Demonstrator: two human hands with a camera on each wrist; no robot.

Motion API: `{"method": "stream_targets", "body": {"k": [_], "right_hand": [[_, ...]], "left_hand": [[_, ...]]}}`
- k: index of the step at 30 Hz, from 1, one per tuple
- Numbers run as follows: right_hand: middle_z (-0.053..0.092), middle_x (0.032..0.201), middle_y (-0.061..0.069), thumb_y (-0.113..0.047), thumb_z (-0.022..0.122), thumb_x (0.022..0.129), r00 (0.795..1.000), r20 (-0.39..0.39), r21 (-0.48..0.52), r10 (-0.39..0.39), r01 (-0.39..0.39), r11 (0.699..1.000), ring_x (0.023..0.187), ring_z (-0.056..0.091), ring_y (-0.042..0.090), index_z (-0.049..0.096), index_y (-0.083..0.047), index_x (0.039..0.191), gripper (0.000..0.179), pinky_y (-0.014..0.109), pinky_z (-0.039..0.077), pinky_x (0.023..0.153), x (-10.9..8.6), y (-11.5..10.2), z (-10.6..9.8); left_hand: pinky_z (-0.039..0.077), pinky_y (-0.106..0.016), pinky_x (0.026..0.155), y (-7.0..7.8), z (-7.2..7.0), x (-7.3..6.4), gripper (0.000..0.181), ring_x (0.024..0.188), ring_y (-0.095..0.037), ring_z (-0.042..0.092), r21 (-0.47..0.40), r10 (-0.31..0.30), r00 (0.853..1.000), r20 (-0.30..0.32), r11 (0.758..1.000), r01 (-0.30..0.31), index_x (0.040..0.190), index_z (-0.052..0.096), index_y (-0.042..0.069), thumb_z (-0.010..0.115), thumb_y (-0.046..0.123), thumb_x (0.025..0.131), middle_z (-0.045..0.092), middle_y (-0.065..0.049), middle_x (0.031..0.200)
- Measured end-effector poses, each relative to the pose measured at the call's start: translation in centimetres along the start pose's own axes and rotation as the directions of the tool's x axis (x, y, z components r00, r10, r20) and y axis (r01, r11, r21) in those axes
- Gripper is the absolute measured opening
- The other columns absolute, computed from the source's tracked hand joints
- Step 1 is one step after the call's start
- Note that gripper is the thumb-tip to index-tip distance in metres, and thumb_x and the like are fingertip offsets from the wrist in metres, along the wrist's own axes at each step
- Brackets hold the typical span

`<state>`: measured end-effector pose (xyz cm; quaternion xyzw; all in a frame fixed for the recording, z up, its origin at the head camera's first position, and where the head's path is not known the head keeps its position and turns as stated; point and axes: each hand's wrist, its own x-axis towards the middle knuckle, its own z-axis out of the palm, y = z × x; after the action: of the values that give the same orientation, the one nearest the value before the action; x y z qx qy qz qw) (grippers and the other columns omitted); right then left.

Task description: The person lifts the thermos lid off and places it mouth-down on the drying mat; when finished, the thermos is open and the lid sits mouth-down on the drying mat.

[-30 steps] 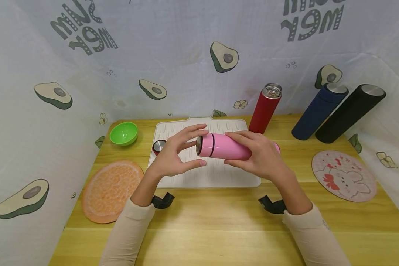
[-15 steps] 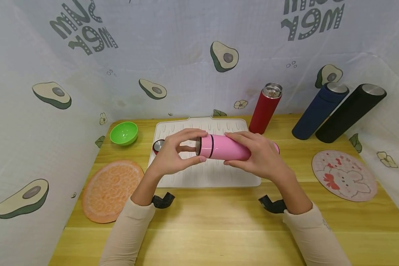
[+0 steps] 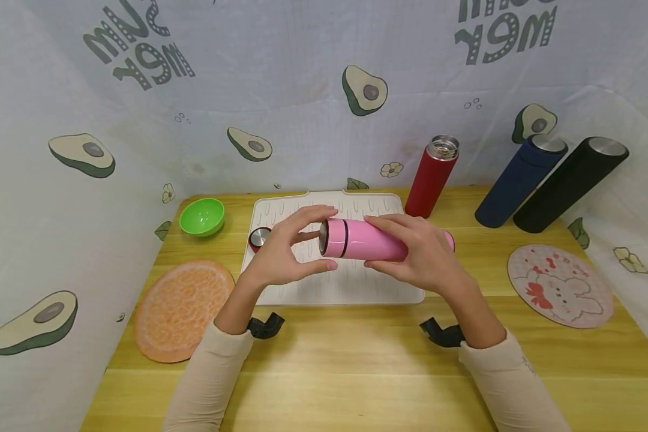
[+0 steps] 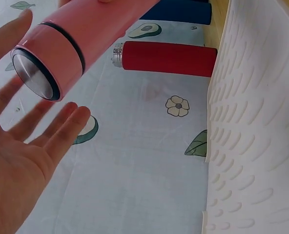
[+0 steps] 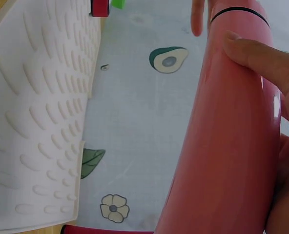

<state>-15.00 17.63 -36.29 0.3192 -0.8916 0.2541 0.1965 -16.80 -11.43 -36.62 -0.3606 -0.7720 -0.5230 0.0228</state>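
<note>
My right hand grips a pink thermos flask round its body and holds it on its side above the white draining mat. The flask's pink lid, with a silver top and a black ring, points left towards my left hand. That hand is spread around the lid end, thumb below and fingers above in the head view. In the left wrist view its fingers stand apart from the lid. The right wrist view shows the thumb lying along the flask.
An uncapped red flask stands behind the mat, its lid on the mat's left side. Blue and black flasks stand back right. A green bowl, an orange round mat and a bunny mat lie around.
My left fingers and thumb closed in on the lid half a second ago and have now spread away from it again. The right hand and flask have barely moved.
</note>
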Motion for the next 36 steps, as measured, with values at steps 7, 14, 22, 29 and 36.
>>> {"method": "stream_targets", "body": {"k": [7, 14, 22, 29, 36], "right_hand": [[0.072, 0.125, 0.005, -0.035, 0.096, 0.069, 1.0, 0.03, 0.051, 0.011, -0.013, 0.999, 0.106, 0.068, 0.024, 0.067, -0.021, 0.136, 0.075, 0.044, 0.061, 0.078, -0.15, 0.26, -0.23], [0.071, 0.126, 0.004, -0.037, 0.095, 0.069, 0.999, 0.039, 0.045, 0.019, -0.021, 0.999, 0.106, 0.067, 0.024, 0.067, -0.022, 0.137, 0.074, 0.044, 0.06, 0.078, -0.19, 0.22, -0.21], [0.071, 0.126, 0.006, -0.037, 0.095, 0.069, 1.0, -0.001, -0.006, 0.002, -0.002, 1.0, 0.109, 0.066, 0.027, 0.068, -0.021, 0.136, 0.074, 0.047, 0.059, 0.08, -0.2, -0.02, 0.05], [0.071, 0.125, 0.007, -0.037, 0.095, 0.069, 1.0, -0.022, -0.027, -0.011, 0.011, 1.0, 0.11, 0.066, 0.028, 0.068, -0.02, 0.136, 0.074, 0.048, 0.058, 0.083, -0.25, -0.07, 0.18], [0.071, 0.125, 0.006, -0.035, 0.096, 0.068, 1.0, -0.011, 0.008, 0.016, -0.016, 1.0, 0.108, 0.067, 0.026, 0.068, -0.02, 0.135, 0.074, 0.047, 0.059, 0.081, -0.22, 0.1, -0.17]], "left_hand": [[0.053, -0.036, 0.107, -0.26, 0.18, 0.11, 0.056, 0.135, -0.018, 0.057, 0.104, 0.204, 0.979, 0.026, 0.973, -0.205, 0.136, 0.067, 0.015, 0.087, 0.016, 0.083, 0.057, -0.004, 0.149], [0.059, -0.034, 0.1, -0.29, 0.26, 0.01, 0.054, 0.129, -0.019, 0.061, -0.013, 0.175, 0.985, -0.001, 0.985, -0.175, 0.133, 0.068, 0.011, 0.086, 0.009, 0.083, 0.061, -0.008, 0.143], [0.064, -0.032, 0.081, -0.16, 0.62, 0.11, 0.05, 0.101, -0.017, 0.07, -0.056, -0.018, 0.996, -0.092, 0.998, 0.013, 0.132, 0.069, 0.018, 0.086, 0.018, 0.085, 0.07, -0.001, 0.125], [0.064, -0.029, 0.084, -0.34, 0.86, 0.16, 0.045, 0.095, -0.015, 0.075, -0.018, -0.118, 0.988, -0.099, 0.993, 0.117, 0.134, 0.066, 0.023, 0.079, 0.026, 0.092, 0.07, -0.002, 0.122], [0.056, -0.034, 0.103, -0.25, 0.43, 0.12, 0.074, 0.134, -0.017, 0.056, 0.001, 0.041, 0.999, -0.034, 0.999, -0.041, 0.147, 0.055, 0.021, 0.089, 0.018, 0.082, 0.052, 0.0, 0.152]]}}
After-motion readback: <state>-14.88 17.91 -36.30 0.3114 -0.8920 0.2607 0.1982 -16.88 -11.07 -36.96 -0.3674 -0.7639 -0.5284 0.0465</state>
